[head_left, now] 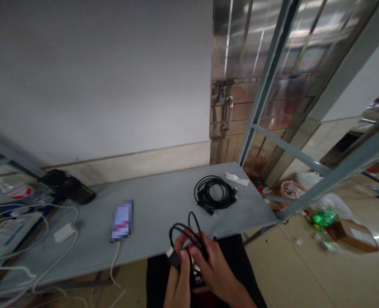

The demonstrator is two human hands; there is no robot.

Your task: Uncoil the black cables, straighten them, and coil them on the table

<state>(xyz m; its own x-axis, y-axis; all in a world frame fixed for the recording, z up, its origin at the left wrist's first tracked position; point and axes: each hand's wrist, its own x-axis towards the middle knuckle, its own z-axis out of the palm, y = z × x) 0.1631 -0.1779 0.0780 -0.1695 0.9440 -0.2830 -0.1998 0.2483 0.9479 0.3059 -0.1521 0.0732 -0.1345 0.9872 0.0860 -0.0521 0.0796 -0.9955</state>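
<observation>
Over my lap, at the table's front edge, my left hand [180,261] and my right hand [210,259] are close together. Both are closed on a black cable [173,233] bent into loops that rise above the fingers. A connector with a pale metal end [170,253] sticks out by my left hand. Where the fingers meet, part of the cable is hidden. Beyond my hands, a coiled bundle of black cables [205,201] lies on the grey table [157,205], with connector ends showing at its right side.
A phone [121,220] with a white cable lies left of centre. Farther left are a white adapter [65,232], a black bottle [69,187] and a clear plastic bottle [14,188]. A white strip [237,179] lies behind the coil. A metal post [266,81] rises at the right.
</observation>
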